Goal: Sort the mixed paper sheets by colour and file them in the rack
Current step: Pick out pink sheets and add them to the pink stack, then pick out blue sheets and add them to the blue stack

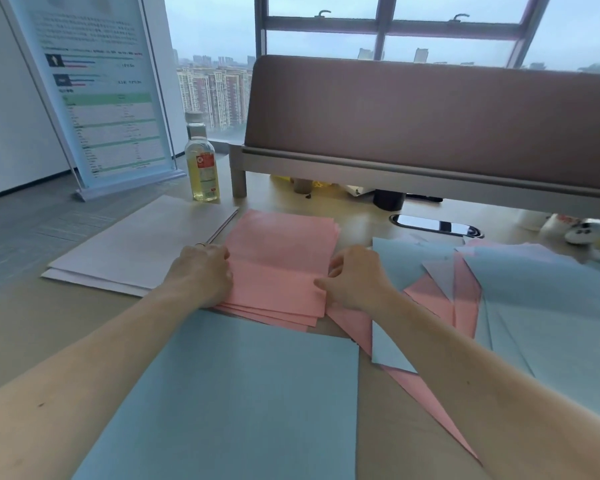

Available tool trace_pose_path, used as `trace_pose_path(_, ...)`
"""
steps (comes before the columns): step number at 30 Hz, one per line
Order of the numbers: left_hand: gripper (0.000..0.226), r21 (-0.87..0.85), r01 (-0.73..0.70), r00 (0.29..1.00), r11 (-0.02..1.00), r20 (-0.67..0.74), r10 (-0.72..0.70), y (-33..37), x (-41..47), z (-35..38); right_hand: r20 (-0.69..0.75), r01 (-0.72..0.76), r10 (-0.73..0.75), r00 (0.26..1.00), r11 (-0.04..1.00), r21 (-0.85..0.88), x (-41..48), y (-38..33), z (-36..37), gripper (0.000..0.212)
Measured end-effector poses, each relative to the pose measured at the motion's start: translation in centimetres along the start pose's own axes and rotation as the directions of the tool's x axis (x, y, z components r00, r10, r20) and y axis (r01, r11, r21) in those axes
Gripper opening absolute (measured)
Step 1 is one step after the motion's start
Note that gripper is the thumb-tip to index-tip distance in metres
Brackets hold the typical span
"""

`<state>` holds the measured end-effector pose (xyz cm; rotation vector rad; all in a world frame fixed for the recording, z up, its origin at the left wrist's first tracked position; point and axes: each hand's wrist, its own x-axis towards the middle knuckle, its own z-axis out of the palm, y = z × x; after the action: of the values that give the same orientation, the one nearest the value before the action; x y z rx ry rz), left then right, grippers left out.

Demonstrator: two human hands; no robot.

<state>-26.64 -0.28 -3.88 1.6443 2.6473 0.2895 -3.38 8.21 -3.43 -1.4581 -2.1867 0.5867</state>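
At tabletop [25,334] centre: pink stack [281,258], edges fanned unevenly
Left grip [201,271]: holds left edge
Right grip [355,277]: pinches right edge

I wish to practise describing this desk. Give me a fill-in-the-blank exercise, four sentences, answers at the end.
1. The left hand and right hand grip a stack coloured ____.
2. The white pile lies to its ____.
3. The bottle holds ____ liquid.
4. The pile nearest the person is ____.
Answers: pink, left, yellow, blue.
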Motion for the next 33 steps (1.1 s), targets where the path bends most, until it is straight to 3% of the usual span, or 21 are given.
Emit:
trace_pose_path(2, 0.041, -0.044, -0.045, 0.999, 0.998, -0.030, 0.044, 2.0, -0.8, -0.8, -0.012, 0.000, 0.000, 1.000, 1.000, -0.007, -0.3, 0.7, -1.2, 0.036)
trace_pose_path(4, 0.037, -0.218, -0.152, 0.988, 0.964, -0.051, 0.144, 5.8, -2.1, -1.4, -0.061, -0.030, 0.029, 0.998, 0.999, -0.014, -0.9, 2.4, -3.3, 0.043)
trace_pose_path(7, 0.022, -0.529, -0.246, 0.956, 0.812, 0.004, 0.293, 13.9, -4.6, -1.8, -0.138, -0.107, 0.102, 0.985, 0.994, -0.031, -2.8, 6.4, -7.6, 0.036)
trace_pose_path(9, 0.020, -0.638, -0.256, 0.920, 0.727, 0.069, 0.385, 19.7, -6.4, -1.5, -0.170, -0.162, 0.150, 0.974, 0.985, -0.054, -4.7, 9.8, -10.8, 0.029)
trace_pose_path(12, 0.010, -0.749, -0.160, 0.873, 0.643, 0.196, 0.446, 27.0, -8.8, -0.7, -0.224, -0.237, 0.220, 0.949, 0.970, -0.051, -8.0, 15.0, -15.2, 0.027)
trace_pose_path(16, 0.014, -0.724, -0.043, 0.852, 0.689, 0.334, 0.404, 32.1, -10.6, 0.6, -0.233, -0.337, 0.308, 0.923, 0.937, -0.097, -12.5, 20.3, -19.5, 0.037)
trace_pose_path(20, 0.012, -0.677, 0.059, 0.882, 0.733, 0.380, 0.280, 34.1, -10.7, 0.9, -0.207, -0.400, 0.376, 0.903, 0.912, -0.092, -15.4, 23.6, -21.5, 0.049)
trace_pose_path(23, 0.011, -0.652, 0.138, 0.893, 0.746, 0.408, 0.191, 34.9, -10.5, 0.5, -0.267, -0.416, 0.387, 0.882, 0.908, -0.058, -16.5, 24.8, -22.4, 0.052)
trace_pose_path(28, 0.009, -0.702, 0.237, 0.875, 0.671, 0.455, 0.168, 35.3, -10.6, 0.3, -0.247, -0.478, 0.478, 0.843, 0.876, 0.063, -17.2, 26.5, -23.5, 0.061)
trace_pose_path(33, 0.012, -0.773, 0.281, 0.879, 0.568, 0.446, 0.172, 35.0, -9.8, 0.5, -0.224, -0.481, 0.478, 0.850, 0.876, 0.041, -17.4, 27.3, -23.0, 0.070)
